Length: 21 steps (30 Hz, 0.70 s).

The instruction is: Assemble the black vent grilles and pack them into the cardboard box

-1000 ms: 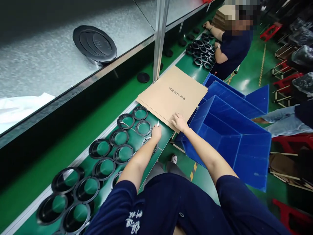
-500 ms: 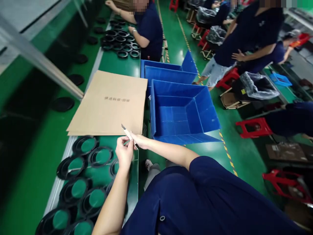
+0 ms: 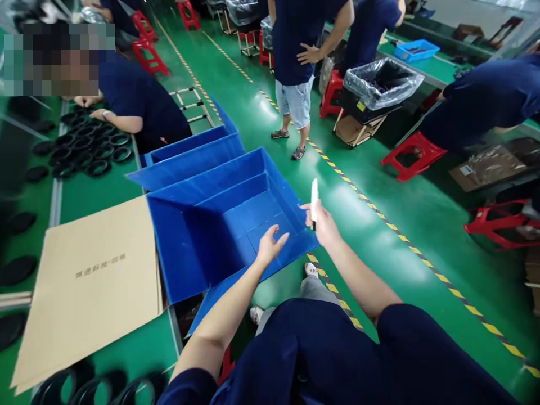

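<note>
My right hand (image 3: 325,224) is closed around a white utility knife (image 3: 314,198), held upright beyond the right side of a blue corrugated plastic box (image 3: 206,188). My left hand (image 3: 270,246) is over the near right part of that box, its thumb and fingers apart, holding nothing. The box stands open at the top, with its flaps folded outward and nothing visible inside. To its left, printed cardboard sheets (image 3: 93,292) lie stacked on the green bench.
Black rings (image 3: 99,388) stand at the bench's near end, and more lie before a seated co-worker (image 3: 135,93). A second blue box (image 3: 194,149) stands behind the first. Another person (image 3: 293,62) stands in the aisle near red stools (image 3: 413,154) and striped floor tape (image 3: 363,197).
My view has turned right. My hands have come apart and moved from beside the cardboard to the blue box; the left has let go and the right keeps the utility knife.
</note>
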Motion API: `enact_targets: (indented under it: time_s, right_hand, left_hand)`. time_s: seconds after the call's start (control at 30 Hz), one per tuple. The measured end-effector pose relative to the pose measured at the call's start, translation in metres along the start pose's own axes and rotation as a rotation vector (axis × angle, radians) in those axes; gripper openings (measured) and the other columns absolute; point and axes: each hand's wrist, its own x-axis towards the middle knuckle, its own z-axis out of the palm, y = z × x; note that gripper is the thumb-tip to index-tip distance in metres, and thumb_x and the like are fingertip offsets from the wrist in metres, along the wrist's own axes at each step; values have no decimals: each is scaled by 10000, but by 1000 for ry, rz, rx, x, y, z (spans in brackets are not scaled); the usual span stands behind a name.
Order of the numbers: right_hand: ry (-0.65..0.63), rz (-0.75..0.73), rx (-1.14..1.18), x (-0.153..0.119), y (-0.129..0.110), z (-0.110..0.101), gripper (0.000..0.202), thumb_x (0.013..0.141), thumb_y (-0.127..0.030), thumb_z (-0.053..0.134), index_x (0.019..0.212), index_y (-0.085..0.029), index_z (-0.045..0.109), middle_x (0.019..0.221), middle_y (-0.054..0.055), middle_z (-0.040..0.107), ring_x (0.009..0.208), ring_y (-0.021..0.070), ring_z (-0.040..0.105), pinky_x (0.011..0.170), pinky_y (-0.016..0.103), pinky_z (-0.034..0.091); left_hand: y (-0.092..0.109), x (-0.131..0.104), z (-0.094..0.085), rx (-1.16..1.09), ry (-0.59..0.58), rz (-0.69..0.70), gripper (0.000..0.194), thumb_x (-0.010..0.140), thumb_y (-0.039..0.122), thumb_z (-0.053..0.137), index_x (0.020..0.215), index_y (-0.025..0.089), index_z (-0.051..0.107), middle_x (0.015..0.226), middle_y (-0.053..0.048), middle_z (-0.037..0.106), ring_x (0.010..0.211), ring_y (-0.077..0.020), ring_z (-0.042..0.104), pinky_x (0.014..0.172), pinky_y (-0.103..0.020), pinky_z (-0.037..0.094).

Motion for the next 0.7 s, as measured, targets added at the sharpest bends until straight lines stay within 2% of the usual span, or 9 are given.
enact_targets:
  time_s: [0.1, 0.17, 0.2, 0.27, 0.33, 0.43, 0.53, 0.6, 0.7]
  right_hand:
    - [255, 20, -26, 15, -5, -132, 675, 879, -802, 512, 933, -168, 736, 595, -40, 463, 499, 85, 431, 472, 222, 343]
    - [403, 81, -7, 11, 4, -212, 673, 837, -807, 573, 922, -160, 740, 611, -36, 485, 491, 79, 438, 458, 222, 339]
    - [466, 126, 4, 5, 12, -247, 677, 811, -811, 602, 918, -156, 740, 618, -33, 496, 488, 78, 444, 453, 220, 342]
    - [578, 233, 31, -8, 35, -302, 694, 758, -823, 644, 894, -148, 732, 622, -28, 507, 478, 76, 451, 439, 217, 350]
    - [656, 363, 69, -20, 62, -334, 703, 717, -836, 654, 842, -146, 708, 611, -25, 504, 453, 75, 436, 420, 219, 352]
    - [638, 562, 66, -26, 98, -340, 658, 719, -838, 613, 734, -181, 624, 564, -34, 475, 411, 79, 399, 390, 223, 343]
    - [524, 655, 25, -14, 119, -313, 588, 735, -788, 635, 666, -212, 539, 488, -60, 421, 383, 87, 376, 369, 214, 325]
    - [466, 659, 6, 5, 123, -289, 553, 741, -738, 675, 659, -211, 529, 444, -79, 380, 364, 86, 350, 353, 205, 291]
    - [388, 613, -32, 46, 114, -253, 490, 795, -657, 671, 729, -180, 580, 452, -78, 408, 380, 84, 373, 365, 186, 274]
  left_hand:
    - [47, 56, 97, 36, 18, -170, 923, 817, 495, 771, 1544, 89, 371, 1538, -220, 509, 1418, -286, 515, 1158, -361, 439]
    - [68, 78, 144, 76, 70, -247, 925, 877, 484, 708, 1587, 80, 273, 1523, -227, 523, 1399, -262, 540, 1133, -335, 456]
    - [76, 84, 161, 104, 93, -264, 876, 920, 447, 657, 1597, 79, 240, 1492, -225, 556, 1366, -249, 573, 1114, -326, 468]
    - [85, 87, 181, 173, 122, -279, 788, 982, 360, 554, 1610, 61, 183, 1419, -240, 616, 1298, -246, 630, 1077, -330, 488]
    - [91, 86, 186, 247, 158, -300, 724, 1011, 326, 484, 1601, 21, 195, 1335, -275, 658, 1244, -271, 666, 1045, -358, 498]
    - [104, 85, 171, 348, 230, -313, 566, 1005, 296, 444, 1492, 7, 431, 1246, -294, 694, 1199, -311, 688, 1028, -415, 503]
    - [134, 93, 130, 426, 317, -288, 405, 931, 254, 510, 1253, 51, 649, 1177, -262, 731, 1193, -344, 684, 1044, -452, 509]
    - [165, 99, 85, 467, 370, -268, 300, 890, 288, 560, 1025, 73, 719, 1040, -227, 764, 1148, -369, 696, 1027, -469, 529]
    - [227, 96, -4, 443, 515, -144, 263, 802, 379, 672, 734, 126, 681, 756, -116, 738, 920, -363, 744, 884, -496, 612]
